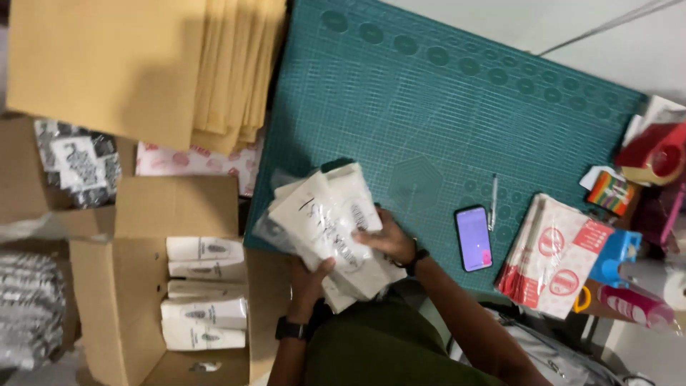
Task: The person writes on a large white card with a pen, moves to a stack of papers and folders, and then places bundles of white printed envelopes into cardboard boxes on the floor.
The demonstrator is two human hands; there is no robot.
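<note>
Holding a fanned bundle of white packets (325, 229) over the near-left corner of the green cutting mat (443, 107), both hands are closing on it: left hand (309, 275) is clamping from below with the thumb up on the front packet, right hand (386, 239) is pressing on the right side, fingers curled over the edge.

Risk: the packets are sitting askew in the bundle, some look clear-wrapped and likely slick. Loose pressure from either grip could let the lower ones slide out, probably off the worktop edge toward the lap or into the gap beside the open cardboard box (153, 286).

Risk: the phone (473, 238) and pen (493, 201) are lying just right of the right wrist; a sweep that way could knock them.

Room: mat centre and far side are lying bare. Right edge is crowded by a red-and-white bag stack (557, 257) and a tape dispenser (654, 154). Brown envelopes (143, 64) are overlapping the far-left corner. The box is already holding a row of similar packets, with space at its near end.
</note>
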